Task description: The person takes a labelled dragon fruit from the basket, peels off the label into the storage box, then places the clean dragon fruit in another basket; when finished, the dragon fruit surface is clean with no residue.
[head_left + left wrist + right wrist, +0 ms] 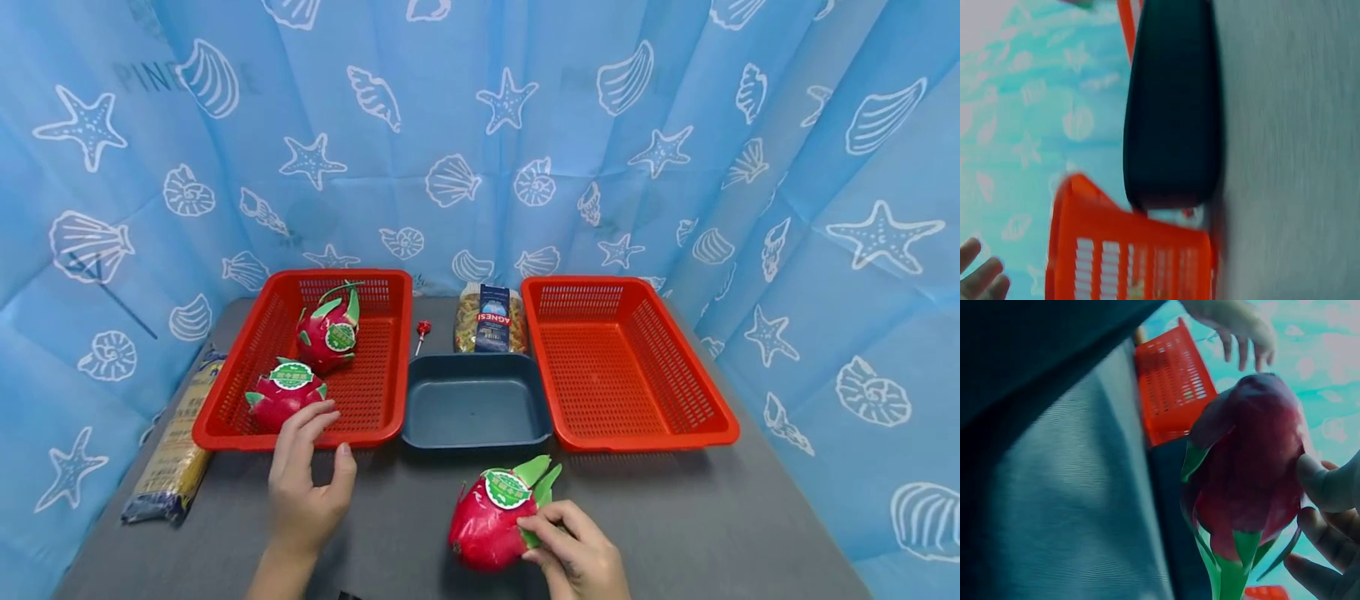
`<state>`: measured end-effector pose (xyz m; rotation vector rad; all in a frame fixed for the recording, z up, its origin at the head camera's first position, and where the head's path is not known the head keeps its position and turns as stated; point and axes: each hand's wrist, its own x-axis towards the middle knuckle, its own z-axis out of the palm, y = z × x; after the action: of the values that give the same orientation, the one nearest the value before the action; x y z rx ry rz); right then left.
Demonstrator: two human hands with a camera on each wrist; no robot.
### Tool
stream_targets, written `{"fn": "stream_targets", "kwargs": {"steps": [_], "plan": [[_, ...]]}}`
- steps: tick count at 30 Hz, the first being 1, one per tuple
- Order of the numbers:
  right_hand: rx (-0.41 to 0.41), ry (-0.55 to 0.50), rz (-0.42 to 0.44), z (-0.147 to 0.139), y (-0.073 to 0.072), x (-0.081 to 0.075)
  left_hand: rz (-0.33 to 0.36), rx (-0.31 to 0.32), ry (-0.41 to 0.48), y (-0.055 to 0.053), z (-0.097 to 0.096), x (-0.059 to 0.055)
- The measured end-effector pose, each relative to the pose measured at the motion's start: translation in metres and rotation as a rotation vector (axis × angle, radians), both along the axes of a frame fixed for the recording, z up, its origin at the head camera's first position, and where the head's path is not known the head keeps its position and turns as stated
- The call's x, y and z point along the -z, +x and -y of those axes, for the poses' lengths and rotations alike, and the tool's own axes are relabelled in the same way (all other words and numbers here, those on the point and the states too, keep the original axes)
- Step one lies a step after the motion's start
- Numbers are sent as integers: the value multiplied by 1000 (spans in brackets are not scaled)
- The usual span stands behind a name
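The right hand [581, 550] is pinching a big pink dragon fruit [483, 525] near its green leaves [534, 472], just in front of the blue tub [472, 412]. The left hand [307, 487] is holding nothing, and its loose fingers are pointing toward the left red basket [375, 437]. Two smaller-looking dragon fruits [322, 343] are lying in there. Behind the tub, a pasta bag [492, 321] is sitting near a red lollipop [423, 327].

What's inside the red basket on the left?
One dragon fruit at the back, another nearer, partly hidden by the left hand. The basket floor directly beneath them is covered.
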<state>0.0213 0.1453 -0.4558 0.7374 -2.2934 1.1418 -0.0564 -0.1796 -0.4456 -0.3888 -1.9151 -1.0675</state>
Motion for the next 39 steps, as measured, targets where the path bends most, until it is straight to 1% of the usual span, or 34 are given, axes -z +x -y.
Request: {"fn": "stream_targets", "kwargs": {"steps": [2, 5, 7, 9, 10, 13, 14, 18, 21, 23, 25, 27, 30, 32, 34, 36, 37, 39], "plan": [[32, 9, -20, 2, -2, 8, 61, 100, 6, 1, -6, 1], [73, 39, -81, 8, -8, 19, 140, 254, 19, 2, -16, 3], [98, 65, -122, 12, -13, 25, 194, 344, 21, 2, -21, 6], [119, 82, -150, 17, -16, 30, 267, 422, 18, 1, -26, 9], [132, 90, -160, 20, -17, 33, 302, 450, 12, 1, -28, 11], [157, 97, -184, 27, -19, 36, 369, 540, 0, -2, -33, 20], [162, 99, -180, 29, -20, 37, 394, 564, -3, -3, -34, 22], [162, 130, -191, 36, -20, 38, 427, 653, -30, -7, -38, 35], [146, 152, -212, 39, -20, 38, 464, 701, -64, -7, -40, 42], [135, 155, -231, 42, -21, 39, 504, 738, -86, -7, -40, 45], [130, 165, -258, 44, -22, 39, 554, 761, -110, -7, -41, 48], [122, 174, -271, 46, -23, 39, 594, 771, -141, -6, -42, 51], [111, 204, -274, 48, -23, 37, 635, 777, -167, -6, -44, 55], [94, 229, -246, 46, -22, 34, 664, 784, -167, -6, -45, 57], [56, 249, -181, 42, -21, 28, 701, 795, -146, -6, -46, 57], [1, 242, -60, 36, -22, 17, 733, 808, -121, -6, -46, 57], [-21, 228, 21, 32, -23, 11, 744, 814, -110, -6, -46, 57], [-41, 179, 171, 26, -26, -2, 756, 824, -92, -6, -46, 56]]}}
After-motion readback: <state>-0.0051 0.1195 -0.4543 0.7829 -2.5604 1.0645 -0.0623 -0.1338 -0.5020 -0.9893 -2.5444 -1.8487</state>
